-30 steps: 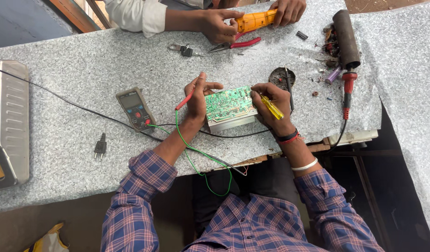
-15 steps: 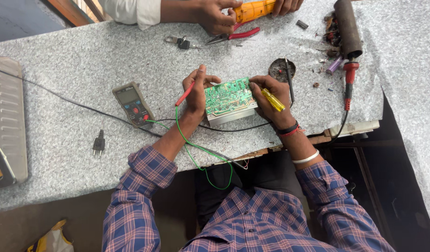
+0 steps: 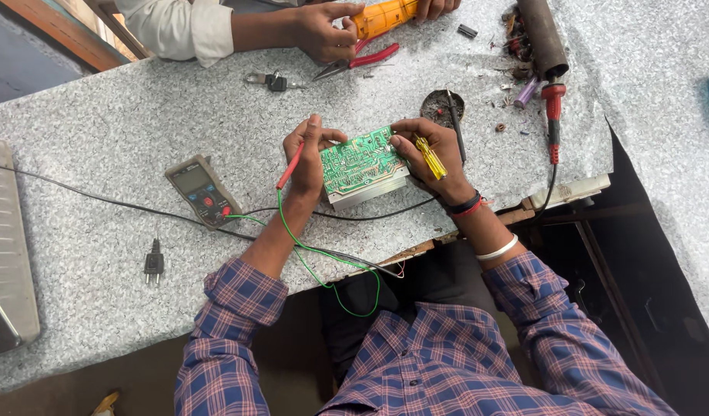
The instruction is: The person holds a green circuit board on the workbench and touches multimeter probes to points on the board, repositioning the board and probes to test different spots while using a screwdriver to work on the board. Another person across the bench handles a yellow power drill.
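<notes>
A green circuit board (image 3: 360,162) on a metal block rests on the speckled grey counter (image 3: 115,131). My left hand (image 3: 308,156) grips the board's left edge and also holds a red probe (image 3: 289,167) trailing a green wire (image 3: 316,266). At the board's right edge, my right hand (image 3: 429,154) pinches a yellow-handled tool (image 3: 430,158) with its tip against the board.
A grey multimeter (image 3: 203,190) lies left of my hands, a black plug (image 3: 153,264) nearer the edge. Behind are a soldering iron (image 3: 553,115), a round tin (image 3: 441,105), keys (image 3: 268,80) and red pliers (image 3: 362,60). Another person's hands (image 3: 323,31) hold an orange tool (image 3: 385,17).
My hands and the board sit slightly lower in view than before as the camera shifted. Their grips look unchanged. The other person's hands remain on the orange tool.
</notes>
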`<state>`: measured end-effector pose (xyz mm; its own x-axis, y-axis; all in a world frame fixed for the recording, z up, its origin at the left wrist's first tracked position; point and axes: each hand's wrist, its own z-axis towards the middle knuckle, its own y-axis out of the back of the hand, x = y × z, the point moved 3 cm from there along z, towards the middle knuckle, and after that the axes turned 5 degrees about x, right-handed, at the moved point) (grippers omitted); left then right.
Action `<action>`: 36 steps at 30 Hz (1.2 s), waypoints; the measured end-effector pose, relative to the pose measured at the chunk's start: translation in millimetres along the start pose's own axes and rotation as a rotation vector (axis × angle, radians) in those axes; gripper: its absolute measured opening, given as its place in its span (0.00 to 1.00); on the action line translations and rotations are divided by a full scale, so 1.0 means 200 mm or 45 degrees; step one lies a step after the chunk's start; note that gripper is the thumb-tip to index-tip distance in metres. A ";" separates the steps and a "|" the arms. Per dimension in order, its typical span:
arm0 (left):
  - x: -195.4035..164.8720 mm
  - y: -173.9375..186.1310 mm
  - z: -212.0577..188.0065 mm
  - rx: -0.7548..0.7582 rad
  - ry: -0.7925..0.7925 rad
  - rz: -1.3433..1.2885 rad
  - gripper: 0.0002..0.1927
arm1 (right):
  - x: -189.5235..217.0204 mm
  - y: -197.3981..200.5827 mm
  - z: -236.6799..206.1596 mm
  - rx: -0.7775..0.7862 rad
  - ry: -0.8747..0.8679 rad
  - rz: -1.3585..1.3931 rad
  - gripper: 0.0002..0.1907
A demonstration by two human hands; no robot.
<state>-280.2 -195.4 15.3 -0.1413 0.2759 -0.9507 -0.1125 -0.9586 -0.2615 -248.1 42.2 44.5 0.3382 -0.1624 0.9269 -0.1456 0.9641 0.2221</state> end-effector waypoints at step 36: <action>0.04 0.02 -0.36 0.464 0.333 -0.423 0.33 | 0.00 -0.17 -0.36 -0.161 0.175 -0.046 0.12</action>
<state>-210.5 -201.4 -5.8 0.2032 0.4885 -0.8486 -0.4486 -0.7239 -0.5241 -176.9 25.4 15.0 0.4662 -0.1759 0.8670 -0.0158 0.9782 0.2070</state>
